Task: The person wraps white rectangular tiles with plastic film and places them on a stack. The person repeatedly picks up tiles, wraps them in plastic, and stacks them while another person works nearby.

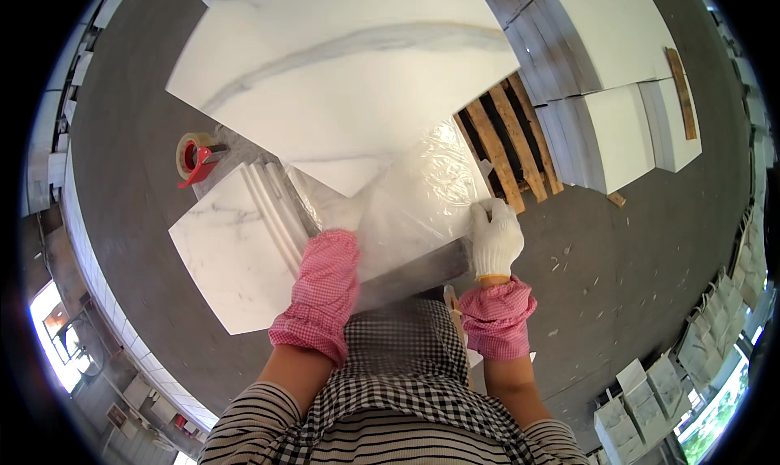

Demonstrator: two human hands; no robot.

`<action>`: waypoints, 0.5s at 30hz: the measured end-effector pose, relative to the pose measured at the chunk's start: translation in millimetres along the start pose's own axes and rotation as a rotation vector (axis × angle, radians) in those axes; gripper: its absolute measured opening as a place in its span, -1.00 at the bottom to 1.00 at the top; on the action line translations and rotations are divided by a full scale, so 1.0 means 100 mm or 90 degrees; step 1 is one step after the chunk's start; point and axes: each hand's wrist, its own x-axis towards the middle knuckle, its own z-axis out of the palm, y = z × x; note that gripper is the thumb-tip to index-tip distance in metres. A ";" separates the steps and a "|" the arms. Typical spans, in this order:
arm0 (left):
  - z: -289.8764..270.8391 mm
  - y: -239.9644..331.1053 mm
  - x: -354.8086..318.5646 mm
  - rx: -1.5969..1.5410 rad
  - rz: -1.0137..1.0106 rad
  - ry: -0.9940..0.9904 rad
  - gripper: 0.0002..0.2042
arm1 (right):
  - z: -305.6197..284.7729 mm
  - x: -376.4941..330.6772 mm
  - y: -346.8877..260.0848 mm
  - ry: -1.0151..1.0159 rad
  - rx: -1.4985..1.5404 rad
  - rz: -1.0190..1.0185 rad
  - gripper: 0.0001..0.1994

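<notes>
My right hand (497, 239), in a white knit glove, pinches the edge of a clear plastic film (439, 176) at the corner of a white slab. My left arm, in a pink checked sleeve (323, 282), reaches to the film's left side; the left hand itself is hidden, so its fingers do not show. Beyond the film, a large white marble-look slab (349, 67) with a grey vein lies tilted across the middle, its pointed corner over the film. Several similar slabs (236, 254) lean in a stack beside my left forearm.
A red tape dispenser (197, 162) with a tape roll lies left of the film. Wooden pallet slats (504, 140) show right of the large slab. White stacked blocks (617, 50) stand at the far right, with a wood strip (681, 93) on top. A white shape and red cloth appear at the top left.
</notes>
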 end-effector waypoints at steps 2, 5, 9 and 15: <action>0.01 -0.04 -0.03 -0.007 0.018 0.009 -0.26 | 0.01 0.00 0.03 0.033 0.006 -0.014 -0.81; 0.01 -0.08 -0.05 0.014 0.030 -0.021 -0.29 | -0.06 0.06 0.08 0.066 0.009 -0.020 -0.82; 0.01 -0.10 -0.07 0.036 0.036 -0.053 -0.32 | -0.08 0.15 0.15 0.063 0.020 -0.007 -0.83; 0.07 -0.10 -0.01 0.064 0.041 -0.089 -0.37 | -0.19 0.15 -0.01 0.041 -0.062 0.003 -0.74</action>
